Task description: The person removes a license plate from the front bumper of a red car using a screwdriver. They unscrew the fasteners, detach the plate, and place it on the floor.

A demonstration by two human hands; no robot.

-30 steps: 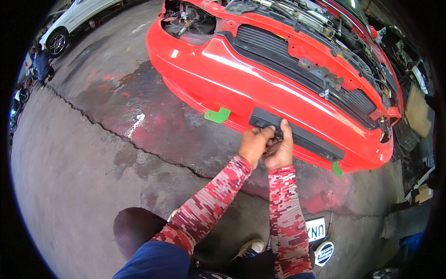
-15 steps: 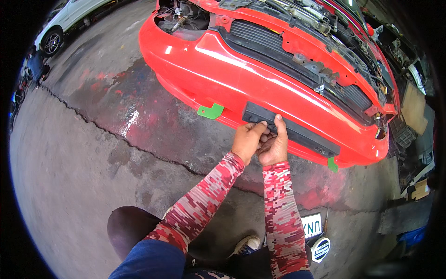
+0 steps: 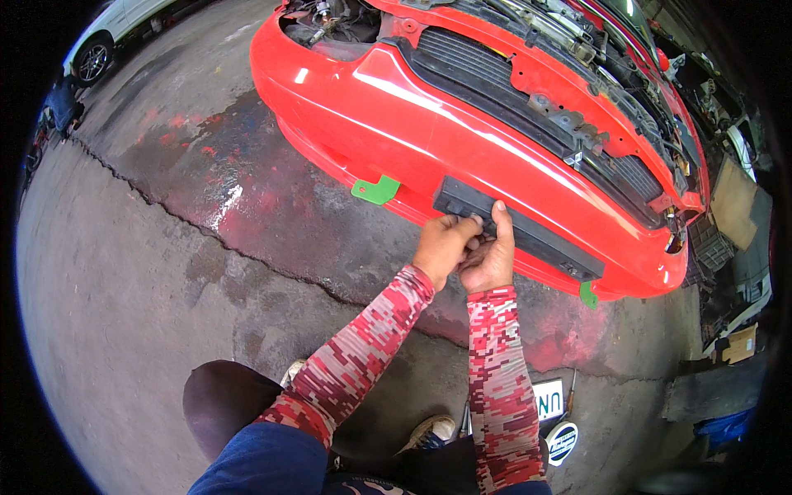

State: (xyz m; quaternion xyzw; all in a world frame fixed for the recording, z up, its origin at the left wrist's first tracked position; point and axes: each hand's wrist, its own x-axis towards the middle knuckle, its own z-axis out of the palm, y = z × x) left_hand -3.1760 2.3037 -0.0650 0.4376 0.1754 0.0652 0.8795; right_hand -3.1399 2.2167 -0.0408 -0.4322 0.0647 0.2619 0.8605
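Observation:
A black license plate bracket (image 3: 540, 237) lies against the front of a red car bumper (image 3: 462, 136). At its left half, my left hand (image 3: 443, 252) is closed in a pinch, thumb and fingertips close to the bracket's face. Pressed in beside it, my right hand (image 3: 490, 257) is turned palm up, its thumb raised along the bracket and its other fingers curled toward the left fingertips. Whatever lies between the fingers is too small or hidden to name. Green tabs (image 3: 377, 190) stick out under the bumper, one on each side of the bracket.
An exposed radiator (image 3: 462, 59) and engine parts sit behind the bumper. By my right foot are a white plate (image 3: 548, 401), a screwdriver-like tool (image 3: 572, 391) and a round white lid (image 3: 563, 444). A white car (image 3: 107, 41) and a crouching person (image 3: 63, 106) are at far left.
The view has shifted slightly. Both hands stay at the same spot on the bracket, with only small finger movement.

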